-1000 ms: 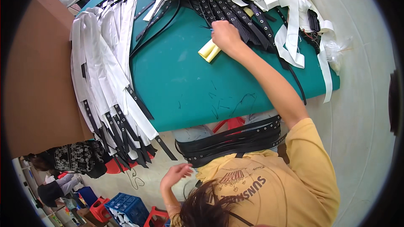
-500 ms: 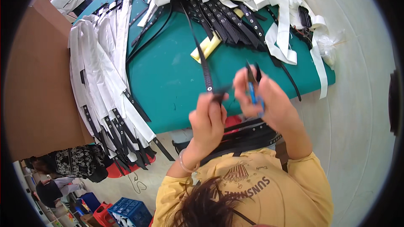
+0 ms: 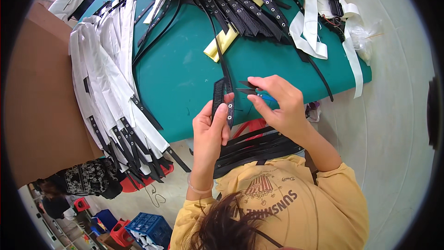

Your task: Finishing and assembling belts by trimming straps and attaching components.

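Observation:
My left hand (image 3: 209, 127) is closed on a black belt strap (image 3: 218, 96) with metal eyelets. The strap's end stands folded up beside its eyeleted length, pinched between thumb and fingers. From there the strap runs up the table to the dark bundle. Just to the right, my right hand (image 3: 283, 104) grips small thread snips (image 3: 245, 91) with blue handles. Their two dark blades are spread and point at the strap, a short gap away. A thin thread seems to stick out from the strap's right edge.
On the green table (image 3: 175, 88) lie several black eyeleted straps (image 3: 240, 16), white strips (image 3: 305, 41) and a yellow piece (image 3: 221, 45). White-wrapped straps (image 3: 99, 69) hang at the left beside a cardboard box (image 3: 41, 97). More black straps (image 3: 254, 148) lie across my lap.
Both hands were blurred and the snips pointed upward; now the snips point left at the strap, blades apart. My left hand has shifted left and down, turning the strap end upright.

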Demonstrator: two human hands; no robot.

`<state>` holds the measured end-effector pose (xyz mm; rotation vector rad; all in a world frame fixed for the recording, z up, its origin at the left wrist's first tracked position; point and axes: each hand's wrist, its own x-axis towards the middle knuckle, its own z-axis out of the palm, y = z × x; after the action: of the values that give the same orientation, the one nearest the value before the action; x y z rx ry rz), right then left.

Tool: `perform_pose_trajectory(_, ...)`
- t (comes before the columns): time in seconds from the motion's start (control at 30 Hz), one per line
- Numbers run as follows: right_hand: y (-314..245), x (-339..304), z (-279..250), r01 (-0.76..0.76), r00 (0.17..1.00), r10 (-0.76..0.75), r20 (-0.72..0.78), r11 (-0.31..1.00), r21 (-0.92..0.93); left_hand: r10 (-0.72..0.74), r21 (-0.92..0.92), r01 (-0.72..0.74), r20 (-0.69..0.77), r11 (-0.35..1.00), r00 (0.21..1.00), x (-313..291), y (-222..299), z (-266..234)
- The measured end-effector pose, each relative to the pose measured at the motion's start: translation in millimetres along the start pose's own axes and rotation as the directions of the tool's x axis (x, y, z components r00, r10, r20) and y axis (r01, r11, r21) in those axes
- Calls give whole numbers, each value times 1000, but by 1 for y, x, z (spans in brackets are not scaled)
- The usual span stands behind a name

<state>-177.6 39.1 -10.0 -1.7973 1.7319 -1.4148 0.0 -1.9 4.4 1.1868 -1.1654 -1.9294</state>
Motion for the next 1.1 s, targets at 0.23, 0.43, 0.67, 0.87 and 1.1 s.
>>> perform_pose_trajectory(0.23,-1,0,-3,182,983,-182,18,963,-198,-24,-125,36,101,991,995,-7,3,3)
perform_pose_trajectory(0.43,1,-2,-5,229,973,-228,21,962,-148,-125,-218,174,222,960,967,-9,10,-5)
perform_pose_trajectory(0.67,-1,-7,-9,239,971,-240,4,962,-129,-165,-319,248,264,915,950,-10,11,-6)
perform_pose_trajectory(0.87,0,-6,-8,297,953,-303,0,933,-205,-151,-319,242,286,916,946,-11,12,-6)
perform_pose_trajectory(1.1,-1,-8,-8,268,963,-267,24,953,-143,-148,-333,241,279,912,949,-10,8,-5)
